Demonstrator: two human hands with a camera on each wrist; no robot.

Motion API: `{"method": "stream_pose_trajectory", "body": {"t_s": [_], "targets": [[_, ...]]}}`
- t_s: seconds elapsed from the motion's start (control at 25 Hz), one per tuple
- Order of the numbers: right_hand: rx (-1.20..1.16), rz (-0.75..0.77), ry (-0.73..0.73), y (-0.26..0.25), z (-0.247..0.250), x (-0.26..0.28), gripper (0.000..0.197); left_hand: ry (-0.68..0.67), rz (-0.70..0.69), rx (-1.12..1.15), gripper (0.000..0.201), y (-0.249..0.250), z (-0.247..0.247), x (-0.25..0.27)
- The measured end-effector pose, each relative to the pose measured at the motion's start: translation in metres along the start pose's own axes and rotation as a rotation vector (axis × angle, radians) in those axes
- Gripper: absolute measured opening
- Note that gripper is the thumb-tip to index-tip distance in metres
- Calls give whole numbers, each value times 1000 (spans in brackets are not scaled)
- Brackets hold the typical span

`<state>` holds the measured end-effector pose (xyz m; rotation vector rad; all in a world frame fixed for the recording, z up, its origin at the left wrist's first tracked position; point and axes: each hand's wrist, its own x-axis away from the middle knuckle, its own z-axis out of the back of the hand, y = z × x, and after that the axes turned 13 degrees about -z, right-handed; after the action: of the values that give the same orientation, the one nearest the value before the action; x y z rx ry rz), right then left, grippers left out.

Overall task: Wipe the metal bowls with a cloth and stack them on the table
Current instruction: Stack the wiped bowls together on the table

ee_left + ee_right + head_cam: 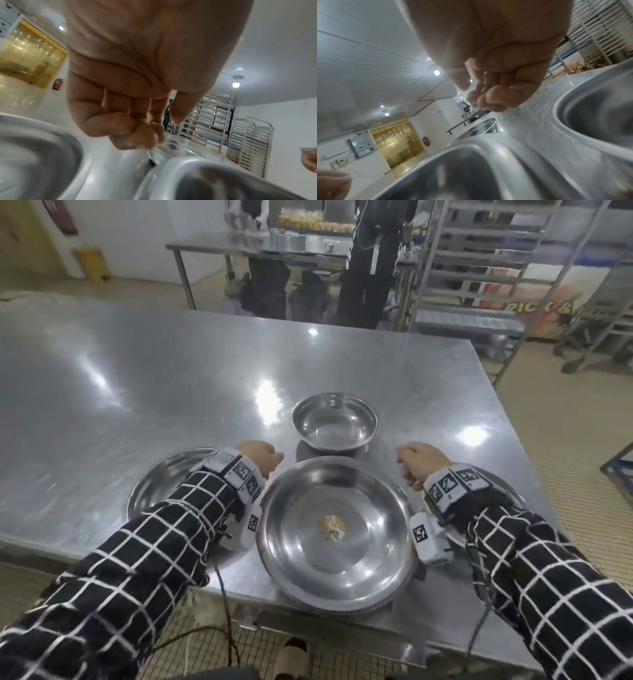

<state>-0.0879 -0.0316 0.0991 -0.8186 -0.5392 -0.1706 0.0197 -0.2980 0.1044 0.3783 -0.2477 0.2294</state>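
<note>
A large metal bowl with a small sticker in its bottom sits at the steel table's front edge. Behind it stands a smaller metal bowl. A third bowl lies under my left forearm. A fourth bowl is mostly hidden under my right forearm. My left hand hovers left of the large bowl's far rim and my right hand hovers to its right. Both hands have loosely curled fingers and hold nothing, as the wrist views show. No cloth is in view.
A second steel table stands at the back with a person in dark clothes beside it. Metal rack trolleys line the right. The table's right edge is near my right hand. Bare steel stretches to the left and far side.
</note>
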Motion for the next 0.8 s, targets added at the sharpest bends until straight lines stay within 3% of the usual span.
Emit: {"method": "stream_pose_trajectory", "body": {"t_s": [0.28, 0.44, 0.56, 0.8], "targets": [[46, -198, -58, -80, -11, -94, 13, -106, 22, -16, 51, -19, 16, -132], [110, -277, -149, -94, -9, -132, 25, -208, 77, 250, 48, -30, 6, -177], [177, -372, -236, -103, -11, -139, 21, -235, 82, 391, 32, -33, 5, -191], [-11, -231, -62, -109, -9, -144, 23, -31, 18, 585, 23, -25, 28, -195]]}}
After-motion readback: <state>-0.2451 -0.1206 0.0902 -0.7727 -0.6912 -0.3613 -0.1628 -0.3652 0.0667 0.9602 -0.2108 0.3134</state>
